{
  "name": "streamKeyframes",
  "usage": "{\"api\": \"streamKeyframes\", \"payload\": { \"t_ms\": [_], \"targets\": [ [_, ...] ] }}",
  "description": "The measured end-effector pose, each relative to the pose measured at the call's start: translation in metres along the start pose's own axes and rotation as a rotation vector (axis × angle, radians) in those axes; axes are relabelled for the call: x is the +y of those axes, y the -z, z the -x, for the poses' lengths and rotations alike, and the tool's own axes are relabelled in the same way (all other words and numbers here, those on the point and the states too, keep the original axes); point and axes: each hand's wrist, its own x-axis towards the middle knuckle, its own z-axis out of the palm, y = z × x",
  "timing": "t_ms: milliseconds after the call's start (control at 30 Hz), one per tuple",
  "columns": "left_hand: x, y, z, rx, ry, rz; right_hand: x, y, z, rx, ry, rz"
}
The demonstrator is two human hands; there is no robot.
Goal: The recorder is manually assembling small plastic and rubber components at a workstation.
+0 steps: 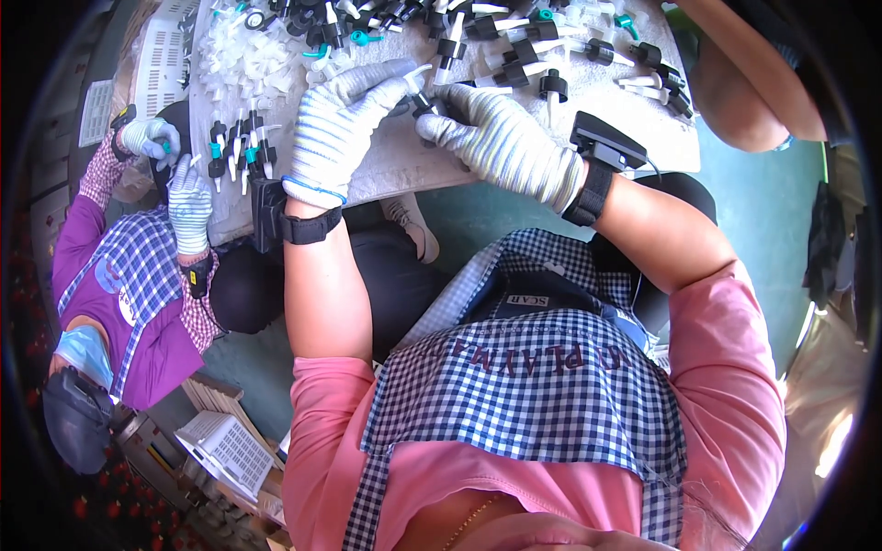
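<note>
Both of my hands wear white striped knit gloves and meet over the near part of the white work table (367,172). Between them is a small pump dispenser head (420,96) with a black collar and a white spout. My left hand (342,129) has its fingers closed on the spout side. My right hand (510,138) grips the black lower part, its thumb and forefinger pressed together. Beyond my fingers lie many loose black and white pump heads (450,50), a few with teal parts. A heap of translucent plastic pieces (243,60) sits at the far left.
To the left, a co-worker in a purple top (152,303) handles small parts with gloved hands (190,207). Several pump heads (241,147) stand near that person. Another person's bare arm (758,64) reaches in at the far right. A white crate (228,450) is at the lower left.
</note>
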Motion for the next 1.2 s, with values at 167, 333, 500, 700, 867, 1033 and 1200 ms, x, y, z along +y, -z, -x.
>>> {"api": "streamKeyframes", "payload": {
  "t_ms": [167,333,500,700,867,1033,1200],
  "targets": [
    [-0.006,0.007,0.005,-0.008,-0.203,-0.416,0.003,-0.003,0.003,-0.004,0.026,0.049],
    [0.004,0.004,0.007,0.126,0.048,0.226,0.011,-0.007,0.006,0.001,0.156,0.266],
    [-0.003,-0.003,-0.002,0.124,0.079,0.484,0.01,-0.016,0.009,-0.101,0.292,0.336],
    [0.024,-0.04,0.013,-0.062,0.066,-0.465,0.032,-0.019,0.017,-0.054,0.49,0.523],
    [0.026,-0.057,0.007,-0.06,0.004,-0.454,0.051,-0.015,0.022,-0.07,0.524,0.556],
    [0.025,-0.068,0.011,0.017,-0.051,-0.527,0.054,-0.015,0.023,-0.121,0.525,0.632],
    [0.028,-0.071,0.007,0.054,-0.012,-0.484,0.07,-0.014,0.023,-0.081,0.639,0.696]
  ]
}}
